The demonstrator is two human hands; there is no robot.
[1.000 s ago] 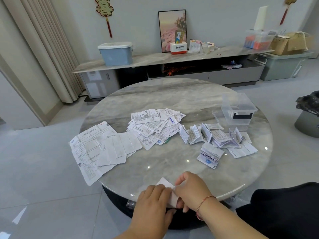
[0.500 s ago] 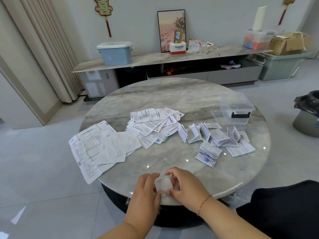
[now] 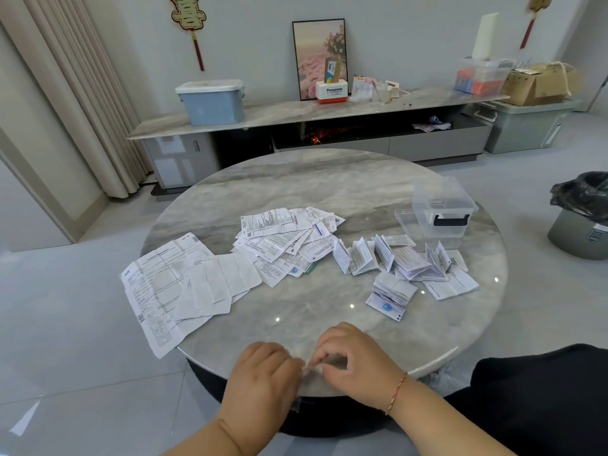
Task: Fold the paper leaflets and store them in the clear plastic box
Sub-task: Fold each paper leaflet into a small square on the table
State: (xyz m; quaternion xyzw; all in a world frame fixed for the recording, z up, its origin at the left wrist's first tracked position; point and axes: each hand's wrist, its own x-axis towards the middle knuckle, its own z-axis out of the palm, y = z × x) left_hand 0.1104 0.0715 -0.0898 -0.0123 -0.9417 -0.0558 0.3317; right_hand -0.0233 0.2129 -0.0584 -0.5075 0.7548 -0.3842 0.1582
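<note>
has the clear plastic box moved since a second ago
No. The clear plastic box sits at the same spot near the table's right edge, just behind the folded leaflets; only the camera shifted slightly.

A clear plastic box (image 3: 444, 209) sits on the far right part of the round table. It has a black handle (image 3: 450, 220) on its front, and it rests on a flat clear piece (maybe its lid).

Lots of paper leaflets lie on the table. Big flat open sheets (image 3: 174, 287) hang a bit over the left edge. A messy pile of leaflets (image 3: 286, 240) is in the middle. Small folded leaflets (image 3: 391, 258) stand and lean in a row just in front of the box. One folded bundle (image 3: 390, 296) lies flat nearer the person.
</note>
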